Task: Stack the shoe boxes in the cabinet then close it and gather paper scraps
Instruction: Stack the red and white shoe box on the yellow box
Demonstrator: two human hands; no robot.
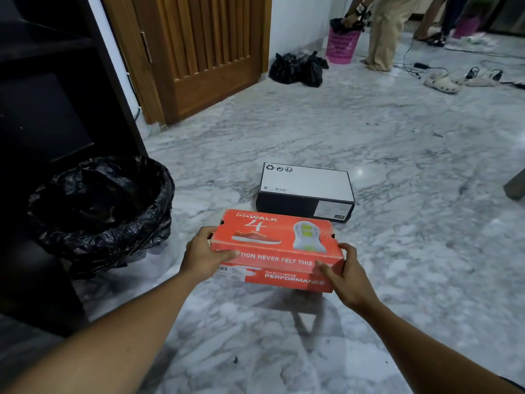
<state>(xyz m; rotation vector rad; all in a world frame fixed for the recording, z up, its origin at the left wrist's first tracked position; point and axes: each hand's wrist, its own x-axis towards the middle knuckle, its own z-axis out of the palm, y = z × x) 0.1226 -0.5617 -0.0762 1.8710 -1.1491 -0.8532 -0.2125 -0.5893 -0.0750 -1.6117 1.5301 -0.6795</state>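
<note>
The left hand (202, 253) and the right hand (348, 273) clamp the two ends of the red Skechers shoe box (274, 248), held between them above the marble floor (412, 155); just beyond it a black-and-white shoe box (305, 184) lies on the floor; left of the left hand stands a bin lined with a black bag (99, 206).

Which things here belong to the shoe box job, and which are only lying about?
Job: orange shoe box, gripped by left hand and right hand; black-and-white shoe box on floor; dark cabinet; black-lined bin, perhaps for scraps.
Lying about: black bags; pink basket; sandals.
</note>
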